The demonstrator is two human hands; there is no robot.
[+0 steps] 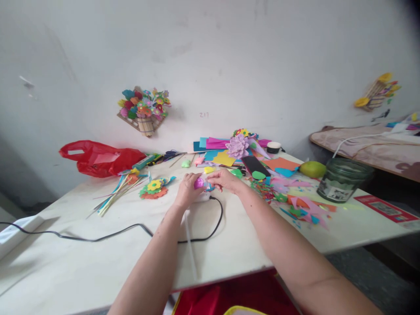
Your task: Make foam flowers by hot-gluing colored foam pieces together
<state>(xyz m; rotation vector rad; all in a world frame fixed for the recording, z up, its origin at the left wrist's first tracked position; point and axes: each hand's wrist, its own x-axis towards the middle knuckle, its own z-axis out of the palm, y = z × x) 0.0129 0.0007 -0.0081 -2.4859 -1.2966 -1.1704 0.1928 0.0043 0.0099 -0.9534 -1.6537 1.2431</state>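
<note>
Fingers of your left hand [186,190] were closed around a small pink piece [198,183], and your right hand [225,179] pinched its other side, where a blue bit showed. You held it from both sides, I think, so that it sat steady just above the white tool [202,197] on the table [229,245], near the middle. The piece looked almost round, so I cannot tell its long axis; the blue bit pointed toward your right hand. A black cord [131,229] ran from the tool to your left. A white stick [190,245] lay pointing from the tool toward you.
</note>
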